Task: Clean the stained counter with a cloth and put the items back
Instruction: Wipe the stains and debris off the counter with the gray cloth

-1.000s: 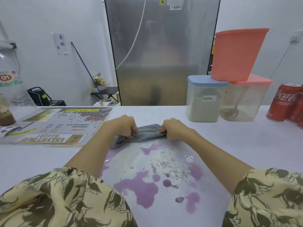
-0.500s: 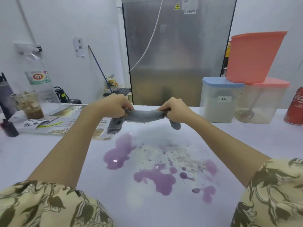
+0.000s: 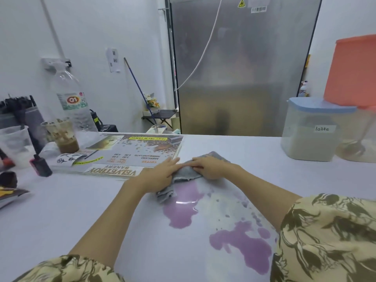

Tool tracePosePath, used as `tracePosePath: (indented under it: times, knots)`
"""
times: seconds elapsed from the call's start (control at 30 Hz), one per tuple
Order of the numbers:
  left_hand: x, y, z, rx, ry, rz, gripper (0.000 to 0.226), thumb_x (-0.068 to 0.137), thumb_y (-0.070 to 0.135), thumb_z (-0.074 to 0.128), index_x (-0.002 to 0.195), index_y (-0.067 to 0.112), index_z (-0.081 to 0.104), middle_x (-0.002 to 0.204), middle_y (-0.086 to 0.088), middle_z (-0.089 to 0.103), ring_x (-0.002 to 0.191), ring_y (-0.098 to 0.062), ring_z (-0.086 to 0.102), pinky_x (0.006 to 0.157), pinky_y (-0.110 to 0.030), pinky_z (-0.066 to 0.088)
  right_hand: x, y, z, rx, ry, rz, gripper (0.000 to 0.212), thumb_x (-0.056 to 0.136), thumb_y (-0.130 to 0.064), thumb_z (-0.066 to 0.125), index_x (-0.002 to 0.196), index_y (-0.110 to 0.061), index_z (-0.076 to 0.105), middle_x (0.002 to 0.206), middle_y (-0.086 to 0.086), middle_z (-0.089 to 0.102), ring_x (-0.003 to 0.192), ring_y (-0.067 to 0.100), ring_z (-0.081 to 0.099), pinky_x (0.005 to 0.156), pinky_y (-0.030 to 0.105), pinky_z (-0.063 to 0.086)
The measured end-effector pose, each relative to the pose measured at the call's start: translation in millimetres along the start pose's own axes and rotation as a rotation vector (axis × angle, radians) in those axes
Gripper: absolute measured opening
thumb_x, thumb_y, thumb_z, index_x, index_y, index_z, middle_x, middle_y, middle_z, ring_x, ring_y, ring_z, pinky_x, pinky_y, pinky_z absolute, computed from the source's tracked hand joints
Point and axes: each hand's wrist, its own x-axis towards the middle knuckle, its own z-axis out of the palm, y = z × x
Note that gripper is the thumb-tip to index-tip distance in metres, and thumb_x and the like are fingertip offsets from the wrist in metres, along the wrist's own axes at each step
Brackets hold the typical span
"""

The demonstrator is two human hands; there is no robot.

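Head view looks down on a white counter [image 3: 85, 210] where a grey cloth [image 3: 186, 171] lies bunched at the far edge of a purple spill [image 3: 183, 208]. Both hands lie on the cloth with fingers stretched out flat rather than curled round it: the left hand [image 3: 160, 174] covers its left part, fingertips pointing away and to the right, while the right hand [image 3: 211, 166] presses on its right part, fingers pointing left so the two sets of fingertips nearly meet over the fabric. A loose corner of cloth sticks out below the left wrist, touching the wet purple; another corner shows beyond the right hand. Whether the thumbs tuck under the fabric is hard to tell from this angle. More purple pools and speckles spread nearer the person. Just left of the cloth lies a printed menu card [image 3: 130, 155], and a lidded tub labelled "latte" [image 3: 311, 131] stands well to the right.
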Motion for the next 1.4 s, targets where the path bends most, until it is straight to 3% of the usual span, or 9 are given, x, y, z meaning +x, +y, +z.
tracePosePath:
  times: [0.17, 0.37, 0.53, 0.8, 0.93, 1.03, 1.13, 1.23, 1.4]
  knots:
    - [-7.1, 12.4, 9.4, -0.138, 0.061, -0.118, 0.058, 0.096, 0.007, 0.026, 0.144, 0.040, 0.028, 0.146, 0.004, 0.042, 0.127, -0.021, 0.043, 0.093, -0.024, 0.031, -4.5, 2.3, 10.5, 0.029, 0.033, 0.005, 0.047, 0.099, -0.014, 0.034, 0.133, -0.043, 0.047, 0.126, -0.002, 0.059, 0.111, 0.026, 0.053, 0.093, 0.043, 0.045]
    - [-28.9, 27.5, 24.9, -0.531, 0.020, -0.117, 0.051, 0.095, 0.010, 0.037, 0.140, 0.034, 0.039, 0.152, 0.013, 0.027, 0.141, -0.008, 0.021, 0.114, -0.022, 0.011, -33.0, 9.7, 14.9, 0.056, 0.048, -0.066, 0.045, 0.094, -0.005, 0.038, 0.123, -0.031, 0.061, 0.112, 0.000, 0.064, 0.101, 0.025, 0.056, 0.091, 0.042, 0.046]
    - [-51.6, 75.6, 42.2, -0.414, 0.001, -0.010, 0.052, 0.100, 0.013, 0.035, 0.149, 0.020, 0.020, 0.156, 0.004, 0.017, 0.143, -0.010, 0.016, 0.106, -0.013, 0.010, -72.5, 17.4, 3.2, 0.079, 0.039, -0.076, 0.047, 0.090, 0.003, 0.042, 0.117, -0.026, 0.067, 0.111, -0.002, 0.066, 0.100, 0.022, 0.053, 0.086, 0.026, 0.041]
    - [-58.8, 119.1, 62.2, -0.423, 0.300, 0.019, 0.046, 0.091, -0.002, 0.036, 0.124, 0.018, 0.060, 0.110, -0.012, 0.066, 0.101, -0.030, 0.057, 0.081, -0.032, 0.042, -127.1, 24.0, -15.2, 0.159, 0.099, 0.020, 0.052, 0.084, 0.008, 0.039, 0.107, -0.025, 0.072, 0.098, 0.000, 0.069, 0.084, 0.021, 0.056, 0.071, 0.031, 0.051]
    - [-63.4, 107.8, 36.6, -0.527, 0.544, -0.018, 0.054, 0.088, -0.008, 0.037, 0.128, 0.024, 0.059, 0.121, -0.005, 0.065, 0.112, -0.023, 0.056, 0.089, -0.026, 0.043, -113.6, 3.5, -30.9, 0.228, 0.277, -0.092, 0.046, 0.088, 0.007, 0.042, 0.110, -0.021, 0.071, 0.099, 0.001, 0.072, 0.078, 0.017, 0.061, 0.068, 0.024, 0.047]
    - [-70.0, 78.0, 13.5, -0.506, 0.589, -0.102, 0.056, 0.088, -0.009, 0.038, 0.130, 0.024, 0.056, 0.127, -0.002, 0.061, 0.118, -0.020, 0.052, 0.086, -0.018, 0.040, -96.1, -20.1, -40.6, 0.351, 0.305, -0.171, 0.041, 0.093, 0.005, 0.042, 0.115, -0.018, 0.068, 0.065, -0.023, 0.061, 0.054, -0.008, 0.056, 0.054, 0.007, 0.040]
    - [-79.2, 45.7, 10.4, -0.513, 0.553, -0.173, 0.058, 0.085, -0.009, 0.040, 0.132, 0.022, 0.054, 0.134, -0.005, 0.055, 0.123, -0.023, 0.047, 0.100, -0.028, 0.038, -74.2, -45.5, -36.4, 0.388, 0.266, -0.253, 0.041, 0.092, 0.002, 0.047, 0.126, -0.016, 0.060, 0.102, -0.012, 0.069, 0.074, -0.005, 0.052, 0.063, -0.001, 0.036]
    - [-85.5, 29.8, 21.4, -0.467, 0.429, -0.190, 0.055, 0.089, 0.001, 0.040, 0.139, 0.023, 0.043, 0.147, 0.001, 0.039, 0.134, -0.017, 0.035, 0.106, -0.026, 0.027, -52.3, -57.2, -25.7, 0.273, 0.156, -0.285, 0.053, 0.090, -0.008, 0.058, 0.140, -0.020, 0.044, 0.146, -0.002, 0.042, 0.111, 0.010, 0.046, 0.080, 0.005, 0.030]
    - [-56.3, 24.0, 38.6, -0.306, 0.244, -0.089, 0.053, 0.101, 0.031, 0.035, 0.149, 0.032, 0.016, 0.159, 0.003, 0.002, 0.146, -0.013, 0.000, 0.119, -0.036, 0.005, -58.6, -49.9, -32.0, 0.225, 0.209, -0.258, 0.056, 0.090, -0.014, 0.061, 0.141, -0.025, 0.040, 0.149, -0.006, 0.037, 0.136, 0.014, 0.032, 0.102, 0.018, 0.024]
